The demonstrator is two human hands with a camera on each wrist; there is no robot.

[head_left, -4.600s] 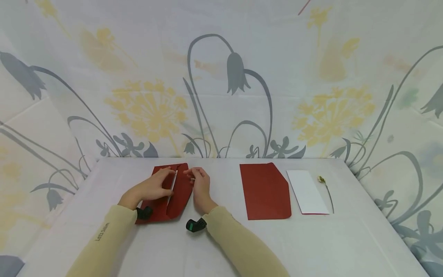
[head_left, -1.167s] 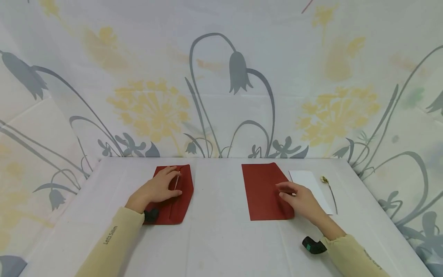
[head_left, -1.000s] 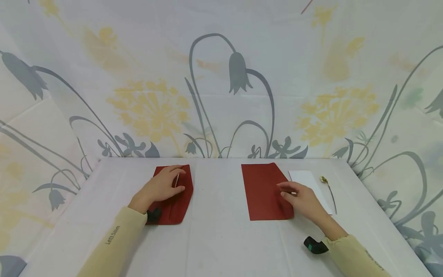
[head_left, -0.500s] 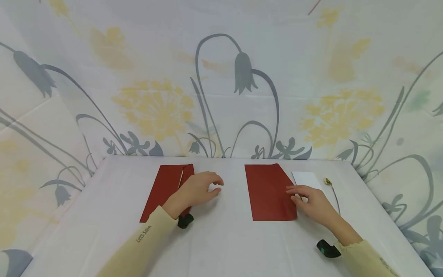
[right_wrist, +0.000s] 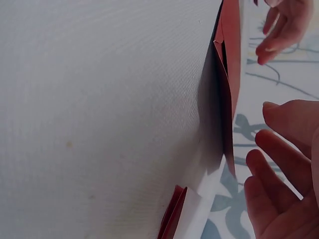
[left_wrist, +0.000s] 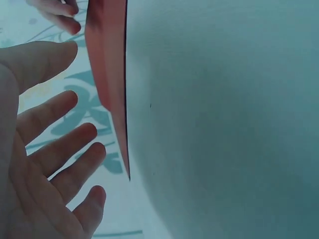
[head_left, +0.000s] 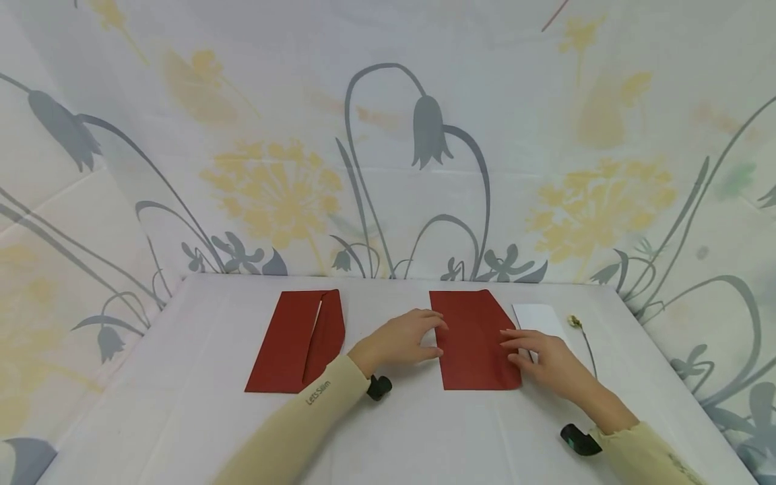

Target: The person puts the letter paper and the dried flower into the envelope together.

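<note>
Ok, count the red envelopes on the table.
2: the left envelope lies left of the left hand; the right envelope lies between that hand and the right hand. Any underneath would be hidden.

Toward the table's point(head_left: 424, 438) far edge lie, left to right: first envelope point(head_left: 281, 343), second envelope point(head_left: 469, 340), probably a card point(head_left: 538, 316), flower point(head_left: 574, 322).

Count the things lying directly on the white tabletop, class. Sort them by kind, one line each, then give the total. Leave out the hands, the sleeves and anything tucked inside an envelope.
Red envelopes: 2
White card: 1
Long-stemmed flower: 1
Total: 4
</note>
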